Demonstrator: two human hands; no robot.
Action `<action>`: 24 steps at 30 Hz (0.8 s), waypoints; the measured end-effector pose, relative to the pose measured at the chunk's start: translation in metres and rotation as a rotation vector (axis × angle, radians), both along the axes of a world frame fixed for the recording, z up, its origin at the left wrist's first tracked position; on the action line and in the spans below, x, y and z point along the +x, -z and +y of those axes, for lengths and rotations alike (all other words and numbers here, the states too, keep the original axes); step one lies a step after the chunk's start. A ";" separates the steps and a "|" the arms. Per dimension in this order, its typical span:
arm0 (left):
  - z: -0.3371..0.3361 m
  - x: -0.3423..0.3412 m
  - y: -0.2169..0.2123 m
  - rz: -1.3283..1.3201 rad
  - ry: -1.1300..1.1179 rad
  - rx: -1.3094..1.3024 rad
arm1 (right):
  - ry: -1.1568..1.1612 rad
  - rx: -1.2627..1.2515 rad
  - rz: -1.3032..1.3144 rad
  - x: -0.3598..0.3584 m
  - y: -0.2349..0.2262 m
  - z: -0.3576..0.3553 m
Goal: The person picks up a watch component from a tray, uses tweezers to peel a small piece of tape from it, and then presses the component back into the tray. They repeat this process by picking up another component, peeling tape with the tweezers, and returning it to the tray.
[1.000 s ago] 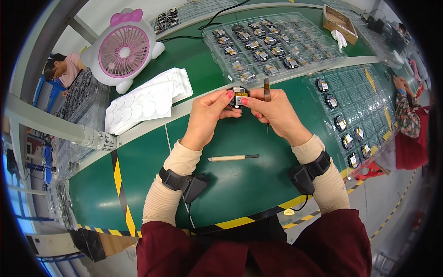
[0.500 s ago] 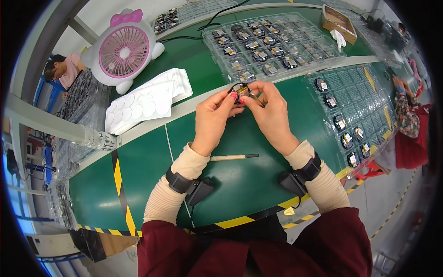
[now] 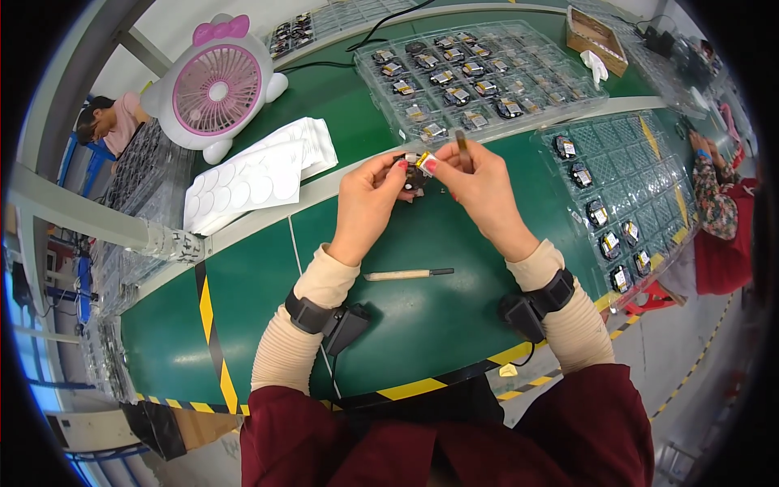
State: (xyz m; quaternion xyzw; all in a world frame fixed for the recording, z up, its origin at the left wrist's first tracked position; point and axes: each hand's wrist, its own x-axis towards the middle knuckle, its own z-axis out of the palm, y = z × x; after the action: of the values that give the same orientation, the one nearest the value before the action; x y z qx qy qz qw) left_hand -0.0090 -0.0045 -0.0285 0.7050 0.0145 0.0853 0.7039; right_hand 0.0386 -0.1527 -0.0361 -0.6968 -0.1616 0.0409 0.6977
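Observation:
My left hand (image 3: 365, 203) is closed round the edge of a small round black electronic module (image 3: 413, 182), held above the green bench. My right hand (image 3: 484, 195) pinches a small silver-and-yellow battery pack (image 3: 425, 163), tilted up at the module's upper side. Whether the battery is still joined to the module by wires is too small to tell. A thin brownish stick-like tool (image 3: 463, 148) also pokes up between my right fingers. Below both hands, a slim beige tool with a dark end (image 3: 409, 275) lies on the bench.
A clear tray (image 3: 600, 138) at the right and another (image 3: 389, 114) at the back carry several similar modules. White sheets with round labels (image 3: 251, 183) and a pink-and-white fan (image 3: 217, 89) stand left. A cardboard box (image 3: 596, 40) is at the back right. Other people sit at both sides.
The battery, earlier lying flat on the module, is now tilted up in my right fingers. My right hand has turned, bringing the brownish tool upright into view. The module sits slightly lower.

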 end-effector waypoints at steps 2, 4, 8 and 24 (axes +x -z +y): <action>0.003 0.001 -0.002 0.040 -0.005 -0.046 | -0.013 0.028 0.056 0.001 -0.004 -0.002; 0.005 0.002 -0.004 0.116 -0.011 -0.137 | -0.024 0.044 0.087 0.002 -0.006 -0.004; 0.008 0.001 -0.006 0.217 0.048 -0.202 | 0.008 -0.107 -0.190 -0.006 -0.002 0.002; 0.011 -0.001 -0.009 0.257 0.249 -0.487 | -0.083 -0.283 -0.593 -0.012 -0.005 -0.001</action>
State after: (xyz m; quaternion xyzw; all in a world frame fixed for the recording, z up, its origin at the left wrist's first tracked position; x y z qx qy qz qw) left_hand -0.0099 0.0066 -0.0197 0.5169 0.0368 -0.0977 0.8496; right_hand 0.0265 -0.1538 -0.0306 -0.7612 -0.3786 -0.1135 0.5142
